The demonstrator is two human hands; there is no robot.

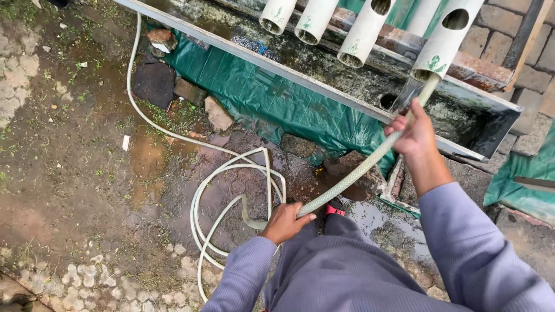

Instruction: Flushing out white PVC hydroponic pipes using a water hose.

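Flushing pipe end | right hand (411,134) grip closed on hose (352,176) tip at trough (462,112) pipe (442,43) mouth | left hand (285,222) grip closed on hose below trough | next likely: shift to neighbouring pipe, feeding slack

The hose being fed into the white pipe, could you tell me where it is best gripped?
Grip the hose close behind its tip, from above, as the right hand does at the white pipe mouth; the left hand steadies the slack lower down.
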